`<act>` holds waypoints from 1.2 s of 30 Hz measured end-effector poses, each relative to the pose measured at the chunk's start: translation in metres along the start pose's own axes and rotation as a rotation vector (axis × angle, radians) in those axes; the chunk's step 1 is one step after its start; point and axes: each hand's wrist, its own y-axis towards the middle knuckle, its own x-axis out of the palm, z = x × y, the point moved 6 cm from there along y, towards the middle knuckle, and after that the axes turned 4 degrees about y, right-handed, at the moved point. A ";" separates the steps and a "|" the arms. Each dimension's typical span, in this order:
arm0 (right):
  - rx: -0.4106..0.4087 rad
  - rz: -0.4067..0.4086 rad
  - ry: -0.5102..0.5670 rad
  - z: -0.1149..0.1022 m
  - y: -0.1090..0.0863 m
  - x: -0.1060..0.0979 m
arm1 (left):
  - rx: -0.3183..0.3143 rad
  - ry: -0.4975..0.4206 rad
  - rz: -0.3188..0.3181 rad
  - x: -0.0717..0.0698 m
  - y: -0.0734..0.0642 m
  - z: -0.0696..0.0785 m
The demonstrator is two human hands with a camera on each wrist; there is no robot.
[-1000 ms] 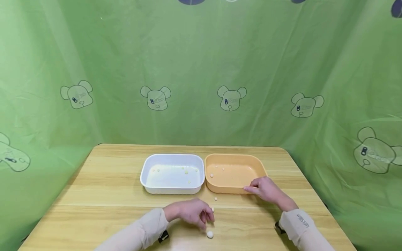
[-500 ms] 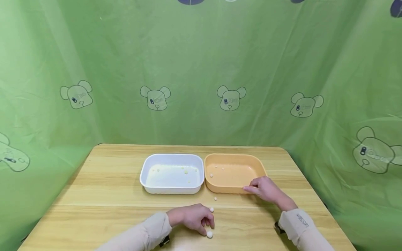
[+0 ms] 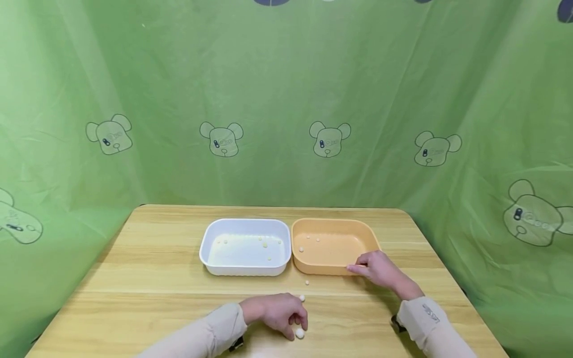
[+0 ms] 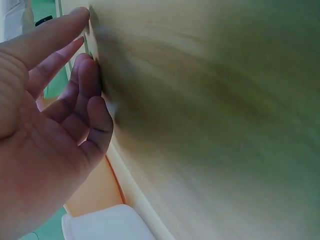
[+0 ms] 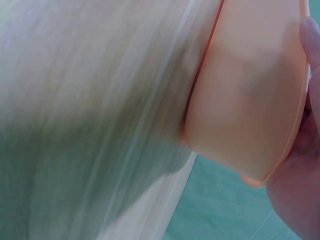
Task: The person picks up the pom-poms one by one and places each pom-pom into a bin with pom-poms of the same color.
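Observation:
A small white ball [image 3: 300,333] lies on the table at the fingertips of my left hand [image 3: 279,313]. Thumb and index finger stand on either side of it, with a gap between their tips. In the left wrist view the fingers [image 4: 90,77] are loosely bent close over the wood, and the ball is hidden. My right hand [image 3: 380,268] pinches the near right rim of an orange plastic tub [image 3: 324,270], thumb [image 5: 311,37] over the edge. Smaller white balls lie inside that tub, one larger ball [image 3: 301,249] among them.
A white tub [image 3: 243,271] stands against the orange one's left side, with several tiny yellowish balls inside. Between the left hand and the tubs lie a white ball [image 3: 302,298] and a smaller one [image 3: 307,282]. Green curtain [image 3: 277,174] surrounds the wooden table [image 3: 147,248].
My left hand has come down and toward me, its thumb and index finger now around the nearest white ball. My right hand and both tubs stay put.

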 end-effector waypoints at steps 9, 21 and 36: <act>0.019 -0.012 -0.002 0.000 0.000 -0.001 | 0.034 0.018 0.028 -0.002 0.001 0.003; 0.038 -0.013 0.005 0.002 0.000 0.000 | -0.033 -0.128 0.081 -0.008 -0.004 -0.008; 0.057 -0.027 0.004 0.002 0.000 0.000 | -0.070 -0.337 0.196 -0.032 -0.007 -0.018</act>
